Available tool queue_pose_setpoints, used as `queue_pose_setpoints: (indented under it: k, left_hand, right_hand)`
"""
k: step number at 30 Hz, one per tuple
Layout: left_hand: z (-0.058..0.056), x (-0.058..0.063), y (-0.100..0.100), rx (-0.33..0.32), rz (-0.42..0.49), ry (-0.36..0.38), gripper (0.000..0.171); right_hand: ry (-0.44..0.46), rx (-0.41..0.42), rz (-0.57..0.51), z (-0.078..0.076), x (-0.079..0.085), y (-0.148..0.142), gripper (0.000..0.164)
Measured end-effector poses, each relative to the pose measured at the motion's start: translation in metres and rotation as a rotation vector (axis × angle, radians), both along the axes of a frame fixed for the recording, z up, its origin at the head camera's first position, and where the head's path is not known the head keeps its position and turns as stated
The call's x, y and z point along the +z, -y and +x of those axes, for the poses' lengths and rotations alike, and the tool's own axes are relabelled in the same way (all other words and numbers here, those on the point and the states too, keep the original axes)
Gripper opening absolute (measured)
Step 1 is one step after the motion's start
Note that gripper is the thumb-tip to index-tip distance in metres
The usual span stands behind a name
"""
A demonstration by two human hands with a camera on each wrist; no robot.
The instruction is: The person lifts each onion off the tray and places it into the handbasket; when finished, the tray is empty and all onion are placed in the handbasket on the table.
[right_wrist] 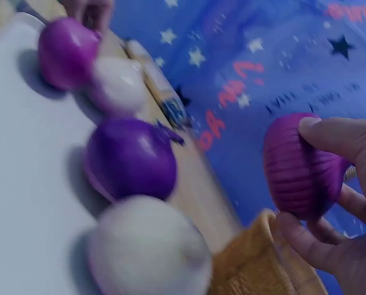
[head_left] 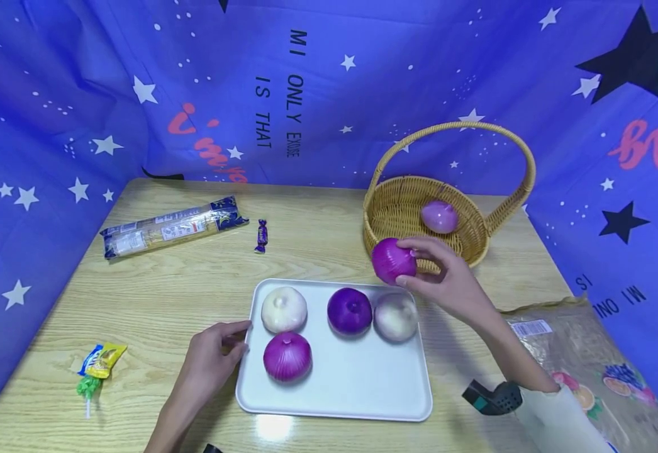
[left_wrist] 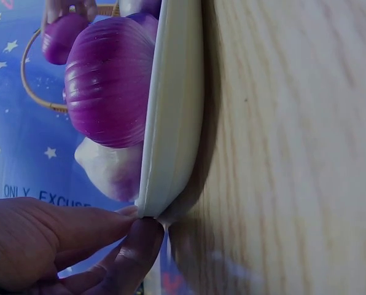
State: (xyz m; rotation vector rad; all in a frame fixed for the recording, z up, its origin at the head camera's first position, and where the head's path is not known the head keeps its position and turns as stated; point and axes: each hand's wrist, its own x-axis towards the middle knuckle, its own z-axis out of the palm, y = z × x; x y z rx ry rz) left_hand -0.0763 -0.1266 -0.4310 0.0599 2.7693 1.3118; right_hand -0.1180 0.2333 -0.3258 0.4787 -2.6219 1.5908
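My right hand (head_left: pixel 448 277) grips a purple onion (head_left: pixel 393 261) between thumb and fingers. In the head view this onion is over the tray's far edge, overlapping the front of the wicker basket (head_left: pixel 388 217). At the near left, my left hand (head_left: pixel 207 358) pinches the corner of the white tray (head_left: pixel 357 384), thumb and forefinger at its rim (left_wrist: pixel 147 209). On the tray sit a white onion (head_left: pixel 284 309) with a magenta onion (head_left: pixel 287 357) just in front of it. Farther right, a dark purple onion (head_left: pixel 350 312) lies beside a whitish onion (head_left: pixel 395 317). Inside the basket is a light purple onion (head_left: pixel 440 217).
The basket's tall handle (head_left: pixel 453 126) arches above it. Back left lie a long clear packet (head_left: pixel 173 228) and a purple wrapped candy (head_left: pixel 261 236). Bright candies (head_left: pixel 102 362) and a green lollipop (head_left: pixel 88 387) are front left. A printed plastic bag (head_left: pixel 584 352) lies right, under the right arm.
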Motion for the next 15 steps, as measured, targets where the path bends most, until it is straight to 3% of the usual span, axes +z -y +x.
queue_pose_setpoints:
  k: [7,12,15]
  left_hand:
    - [0.000,0.000,0.000,-0.003,0.013,0.001,0.038]
    - [0.000,0.000,0.000,-0.005,0.019,0.002,0.038]
    - [-0.001,0.000,0.000,-0.004,0.016,-0.004,0.038]
  right_hand:
    - [0.079,-0.193,0.076,-0.032,-0.017,-0.033,0.054]
    - [0.151,-0.275,0.056,-0.055,-0.034,-0.059,0.056]
    - [0.184,-0.308,0.050,-0.063,-0.036,-0.068,0.058]
